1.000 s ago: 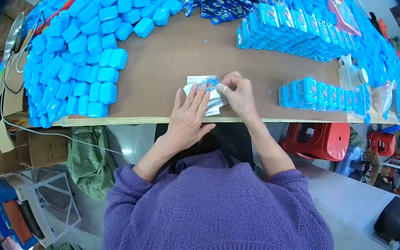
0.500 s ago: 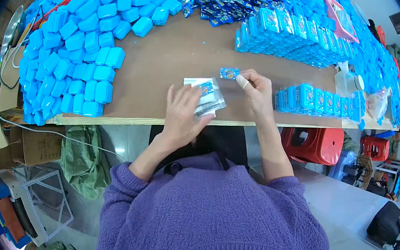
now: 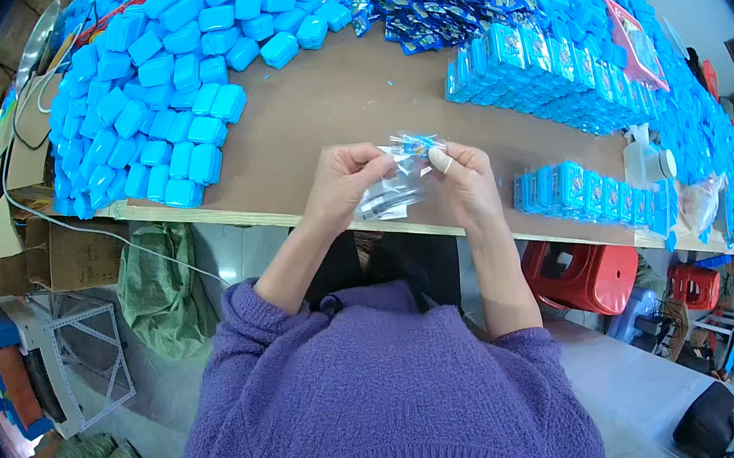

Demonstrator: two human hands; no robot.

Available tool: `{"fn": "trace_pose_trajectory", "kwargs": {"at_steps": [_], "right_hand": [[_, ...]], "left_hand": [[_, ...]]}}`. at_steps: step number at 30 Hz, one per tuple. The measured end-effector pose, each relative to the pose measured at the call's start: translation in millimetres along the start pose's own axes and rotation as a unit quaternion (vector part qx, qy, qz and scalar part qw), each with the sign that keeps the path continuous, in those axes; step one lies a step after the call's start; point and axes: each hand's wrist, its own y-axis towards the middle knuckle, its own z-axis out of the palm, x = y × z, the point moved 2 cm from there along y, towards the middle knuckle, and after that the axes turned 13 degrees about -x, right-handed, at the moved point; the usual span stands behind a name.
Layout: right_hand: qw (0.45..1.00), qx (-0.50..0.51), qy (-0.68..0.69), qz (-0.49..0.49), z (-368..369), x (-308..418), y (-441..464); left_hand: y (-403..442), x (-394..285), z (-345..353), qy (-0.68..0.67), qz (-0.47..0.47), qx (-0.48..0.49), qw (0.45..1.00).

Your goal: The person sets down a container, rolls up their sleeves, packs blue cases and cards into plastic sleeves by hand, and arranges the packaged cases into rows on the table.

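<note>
Above brown table (image 3: pixel 318 112), hands pinching packet (image 3: pixel 416 145)

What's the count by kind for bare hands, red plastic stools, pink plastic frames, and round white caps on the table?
Bare hands: 2
Red plastic stools: 2
Pink plastic frame: 1
Round white cap: 1
Total: 6
Light-blue plastic boxes overlap too much to count.

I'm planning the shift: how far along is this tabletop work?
Seemingly done: printed cases in rows at right. In hand: clear plastic and a small blue piece between left hand and right hand. Probably left: dark-blue packets heaped beyond, plain blue boxes piled at left.
</note>
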Motion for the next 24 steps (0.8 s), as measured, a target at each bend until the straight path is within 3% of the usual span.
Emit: {"fn": "trace_pose_trajectory", "kwargs": {"at_steps": [3, 7, 12, 14, 16, 17, 19, 21, 24], "right_hand": [[0.987, 0.025, 0.124, 0.099, -2.4, -4.1, 3.3], [0.978, 0.023, 0.153, 0.140, -2.1, -5.0, 4.7], [0.981, 0.011, 0.143, 0.129, 1.6, -2.7, 0.9], [0.995, 0.027, 0.051, 0.083, -0.6, -7.0, -3.9], [0.998, 0.055, 0.009, 0.038, 5.1, -3.7, 0.8], [0.999, 0.024, -0.022, 0.003, 4.5, -1.1, -1.7], [0.998, 0.000, -0.049, -0.043, 1.4, 1.8, -2.3], [0.999, -0.028, 0.029, 0.020, -4.8, -0.6, -1.3], [0.998, -0.007, 0.069, 0.012, -2.9, 0.3, -0.6]], "left_hand": [[-1.7, -6.5, -1.7, -0.036, -0.020, 0.030, 0.999], [-0.7, -6.9, -7.3, -0.064, -0.027, 0.063, 0.996], [-1.3, -7.9, -3.9, 0.014, -0.030, 0.064, 0.997], [-4.0, -1.6, 6.2, 0.025, -0.021, 0.044, 0.998], [3.1, -4.1, 10.9, 0.052, 0.018, 0.003, 0.998], [6.3, -6.2, 6.7, 0.058, 0.037, 0.000, 0.998], [8.9, -9.7, -1.1, 0.345, 0.169, -0.062, 0.921], [7.7, -17.5, 1.3, 0.354, 0.205, -0.087, 0.908], [9.5, -24.6, 2.4, 0.366, 0.250, -0.126, 0.888]]}}
